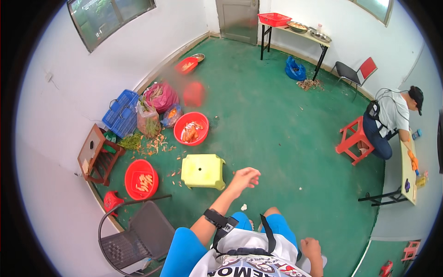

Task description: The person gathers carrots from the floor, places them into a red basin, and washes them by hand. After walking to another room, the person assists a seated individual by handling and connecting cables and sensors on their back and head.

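My left hand (246,179) is raised in front of me over the green floor, fingers loosely curled and holding nothing visible. It is to the right of a yellow-green plastic stool (202,170). Low at my right side hangs my right hand (310,246), its fingers curled in; whether anything is inside them cannot be told. Beyond the stool stands a red basin (176,130) with orange, carrot-like roots (191,133). Another red basin (128,180), left of the stool, holds pale orange peeled pieces (144,182). Orange peelings (155,143) lie scattered between the basins and the bags.
A black metal chair (152,226) is close on my left. Blue crates (121,110), a pink bag (161,98) and a wooden rack (93,152) line the left wall. On a red stool (349,138) at right, a person sits by a table (408,173). Another table (301,32) stands at the back.
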`<state>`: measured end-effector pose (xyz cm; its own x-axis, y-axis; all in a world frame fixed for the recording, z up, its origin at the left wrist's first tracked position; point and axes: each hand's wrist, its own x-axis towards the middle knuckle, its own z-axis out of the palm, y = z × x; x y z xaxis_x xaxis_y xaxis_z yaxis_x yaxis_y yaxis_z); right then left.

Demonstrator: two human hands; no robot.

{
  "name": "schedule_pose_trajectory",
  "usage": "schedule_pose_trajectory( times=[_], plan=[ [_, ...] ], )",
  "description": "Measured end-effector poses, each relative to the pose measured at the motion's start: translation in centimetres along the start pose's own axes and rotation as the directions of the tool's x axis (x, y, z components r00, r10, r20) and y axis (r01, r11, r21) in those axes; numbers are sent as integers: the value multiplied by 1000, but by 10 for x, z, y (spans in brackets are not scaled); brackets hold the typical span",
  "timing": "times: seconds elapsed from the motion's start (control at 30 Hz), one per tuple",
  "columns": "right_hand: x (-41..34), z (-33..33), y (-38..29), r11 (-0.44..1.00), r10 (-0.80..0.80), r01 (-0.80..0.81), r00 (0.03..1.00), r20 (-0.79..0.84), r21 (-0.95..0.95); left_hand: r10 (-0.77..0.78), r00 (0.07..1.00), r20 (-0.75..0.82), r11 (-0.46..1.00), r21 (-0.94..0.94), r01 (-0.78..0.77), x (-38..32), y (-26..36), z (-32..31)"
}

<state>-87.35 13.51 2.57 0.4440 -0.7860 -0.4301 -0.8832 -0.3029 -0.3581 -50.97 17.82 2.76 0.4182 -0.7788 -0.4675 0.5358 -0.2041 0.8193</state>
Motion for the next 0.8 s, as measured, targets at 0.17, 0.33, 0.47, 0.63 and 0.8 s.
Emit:
schedule_pose_trajectory(
  times=[0.17, 0.33, 0.47, 0.63, 0.8],
  plan=[
    [141, -27, -27, 996, -15, 24, 995, 101, -87, 102, 992, -80, 916, 396, -62, 108, -2, -44],
    [322, -76, -76, 933, -141, 182, 978, 150, -310, -156, 801, -578, 923, 204, 327, 131, 12, -127],
    [477, -114, -158, 879, -339, 370, 928, 152, -302, -183, 558, -810, 960, -26, 277, 119, 57, -161],
    [619, -115, -295, 773, -599, 612, 791, 128, -166, -138, 338, -931, 973, -63, 222, 152, 63, -210],
    [691, -84, -447, 691, -572, 691, 702, 424, -212, -74, 367, -927, 914, 84, 396, 197, 72, -282]
  ],
)
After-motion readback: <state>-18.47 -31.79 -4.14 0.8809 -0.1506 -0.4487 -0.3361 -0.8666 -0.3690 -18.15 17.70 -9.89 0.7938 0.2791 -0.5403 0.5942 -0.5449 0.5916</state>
